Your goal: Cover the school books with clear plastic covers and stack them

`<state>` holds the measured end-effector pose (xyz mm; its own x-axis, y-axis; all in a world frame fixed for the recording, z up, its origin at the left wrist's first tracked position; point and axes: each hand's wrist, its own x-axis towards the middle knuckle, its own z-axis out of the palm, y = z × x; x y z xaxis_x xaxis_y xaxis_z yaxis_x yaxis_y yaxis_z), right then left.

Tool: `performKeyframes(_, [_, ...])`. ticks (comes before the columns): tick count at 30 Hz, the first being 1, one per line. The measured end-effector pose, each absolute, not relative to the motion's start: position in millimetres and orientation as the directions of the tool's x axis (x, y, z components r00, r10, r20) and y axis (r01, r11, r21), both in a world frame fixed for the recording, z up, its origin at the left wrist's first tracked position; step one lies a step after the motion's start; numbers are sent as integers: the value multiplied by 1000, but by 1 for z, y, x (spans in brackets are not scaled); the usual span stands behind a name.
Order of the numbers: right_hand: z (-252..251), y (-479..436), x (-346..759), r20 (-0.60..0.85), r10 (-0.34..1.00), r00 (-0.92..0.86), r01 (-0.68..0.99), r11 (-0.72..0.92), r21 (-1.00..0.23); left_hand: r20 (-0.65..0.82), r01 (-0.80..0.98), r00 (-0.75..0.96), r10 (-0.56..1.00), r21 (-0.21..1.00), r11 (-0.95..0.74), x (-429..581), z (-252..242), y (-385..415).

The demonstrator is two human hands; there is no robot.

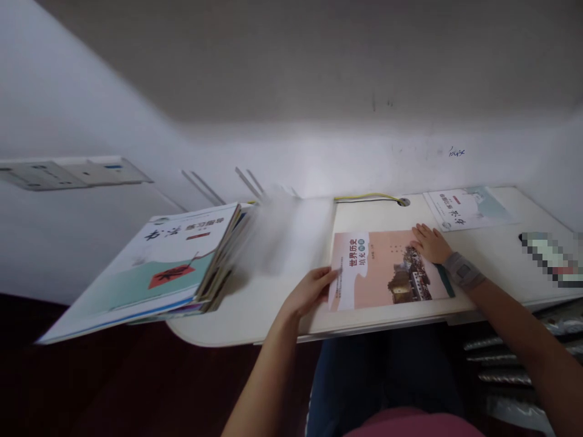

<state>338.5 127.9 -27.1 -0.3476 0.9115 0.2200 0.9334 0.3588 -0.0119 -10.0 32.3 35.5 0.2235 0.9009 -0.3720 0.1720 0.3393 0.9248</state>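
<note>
1. in the head view, a thin pink-and-white paperback book (378, 273) with dark red lettering and a building pictured on its cover lies on the white, round-cornered tabletop (268, 315), near its front edge.
2. the left hand (312, 290) has a narrow grip, holding the book's left edge with the thumb at the cover's margin; the fingers below are partly hidden.
3. the right hand (430, 244) is spread flat, its grip wide, resting on the book's upper right corner; a grey wristband (464, 270) circles that wrist. a dark green edge shows just beneath the book there.
4. left of the book, a blurred white sheet-like shape (296, 237) stands near a tall stack of paper books (182, 267), topped by a white-and-green cover with a red patch.
5. behind the right hand, a white-and-teal booklet (471, 208) lies near the wall; a thin yellow cable (368, 196) runs to a round hole (403, 202) in the tabletop.
</note>
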Motion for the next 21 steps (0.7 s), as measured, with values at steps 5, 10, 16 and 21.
performKeyframes(5, [-18,130,339,278,903,-329,929,362,-75,-321,-113,173,931,932,343,6,31,0])
performKeyframes(10, [20,85,357,588,802,-110,914,315,-258,-221,-232,82,972,944,234,7,39,10])
performKeyframes(16, [12,-16,342,831,541,131,762,481,-434,-213,-373,124,969,895,245,88,48,96])
performKeyframes(21, [-20,-22,322,718,691,-89,758,515,-401,-284,-403,222,933,844,353,217,46,170])
